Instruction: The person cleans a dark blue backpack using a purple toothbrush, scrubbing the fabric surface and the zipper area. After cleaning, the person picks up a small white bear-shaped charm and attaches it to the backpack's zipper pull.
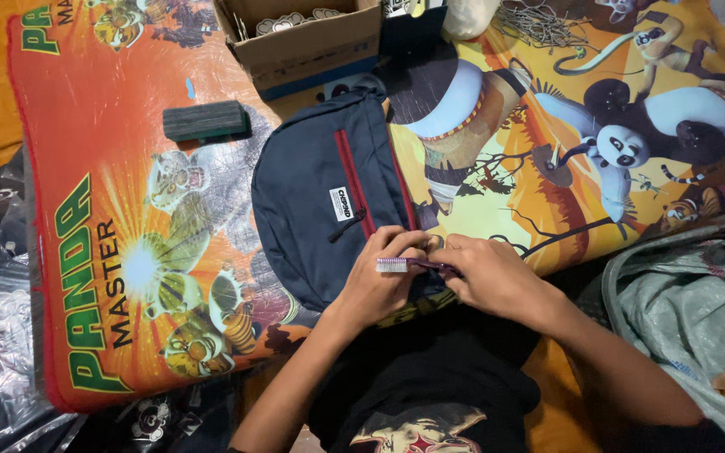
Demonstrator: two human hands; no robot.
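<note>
Two bare hands meet at the lower right corner of a navy blue fabric bag (312,201) with red zip lines, which lies flat on a bright orange cartoon-printed mat (111,168). The bag's long axis runs from its top edge, far from the person, down to its bottom edge at the person's lap, tilted slightly to the left. A small white label with a dark zip pull sits near the bag's middle.

The left hand (383,277) rests on the bag's lower edge, its fingers curled and pinching the cloth by the red zip. The right hand (492,277), just right of the bag, has its grip closed around the handle of a purple toothbrush (413,265). The toothbrush lies almost level, its long axis crossing the bag's axis, with the white bristle head pointing left over the left hand's knuckles.

Beyond the bag's top edge stands an open brown cardboard box (312,42) with pale pieces inside. Left of the bag's upper part lies a dark green rectangular block (205,122) with a ribbed, layered side. Right of the bag, past the right forearm, sits a heap of pale crumpled plastic sacking (690,285).
</note>
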